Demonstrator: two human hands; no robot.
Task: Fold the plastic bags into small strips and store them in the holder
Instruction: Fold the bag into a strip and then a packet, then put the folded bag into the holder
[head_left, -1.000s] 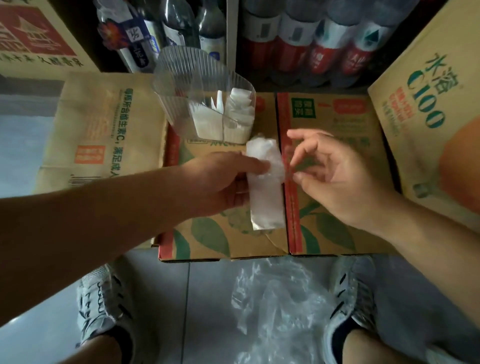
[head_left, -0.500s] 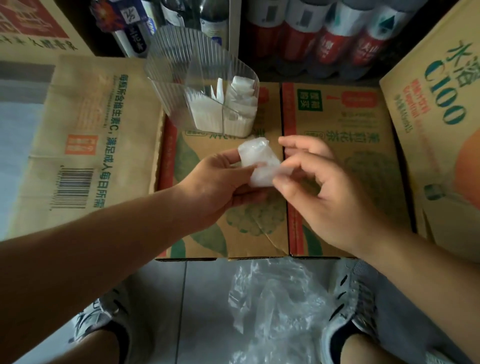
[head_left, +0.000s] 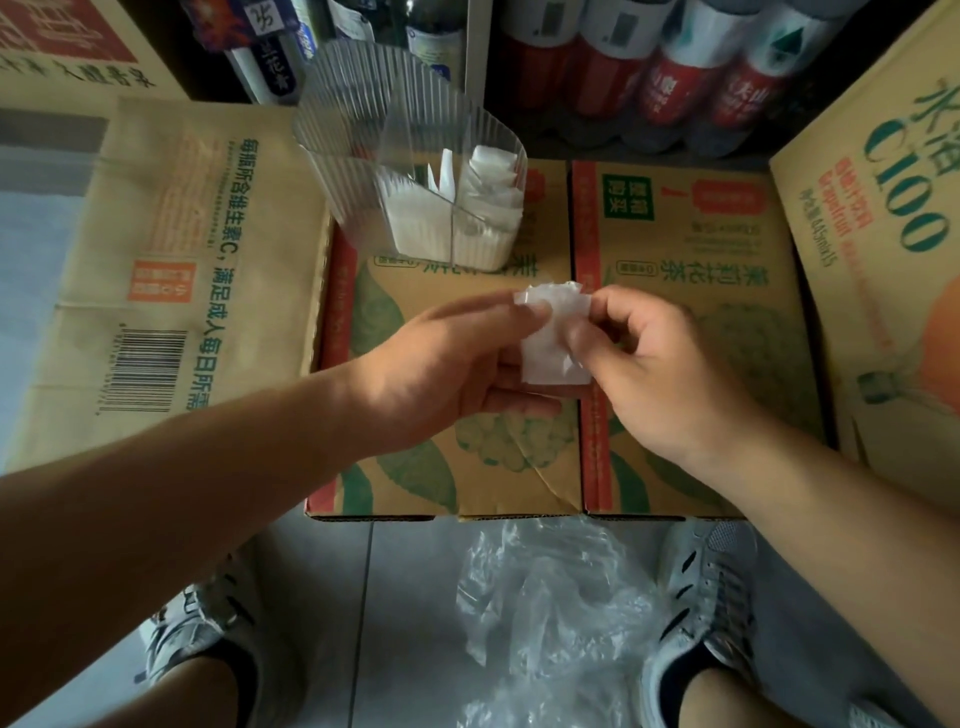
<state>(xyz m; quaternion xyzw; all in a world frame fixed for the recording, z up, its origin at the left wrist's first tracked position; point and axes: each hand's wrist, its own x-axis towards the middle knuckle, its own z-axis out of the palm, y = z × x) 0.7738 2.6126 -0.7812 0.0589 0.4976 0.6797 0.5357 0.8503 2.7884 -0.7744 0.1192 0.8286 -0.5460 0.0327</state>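
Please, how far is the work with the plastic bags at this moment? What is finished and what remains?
Done: several folded strips stand in the clear holder. In hand: the left hand and right hand both pinch one folded bag, not yet in the holder. Left: storing it, then folding the crumpled bags on the floor.

Bare carton top (head_left: 467, 278) lies open just in front of the holder (head_left: 353, 135). Folded strips (head_left: 493, 197) pack its near compartments. Bottles (head_left: 670, 78) wall the back, and a tall box (head_left: 883, 234) crowds the right.
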